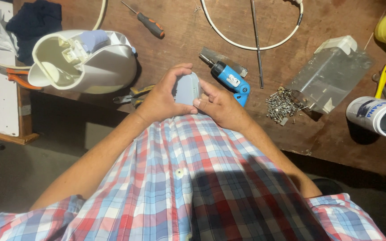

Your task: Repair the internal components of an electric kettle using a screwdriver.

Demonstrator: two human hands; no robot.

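Both hands hold one small grey-white plastic part (187,88) close to my chest, above the front edge of the brown wooden workbench (322,134). My left hand (162,98) wraps its left side, thumb and fingers curled over the top. My right hand (222,106) grips its right side with the fingertips. A white plastic kettle body (86,62) lies on its side to the left, its open underside facing me. A blue electric screwdriver (231,79) lies just beyond my right hand.
Pliers (132,96) lie under the kettle. A heap of screws (281,105) spills by a clear plastic container (329,76). Also on the bench: an orange-handled screwdriver (150,24), white cable (246,42), a white cup (378,116), yellow tools at the right edge.
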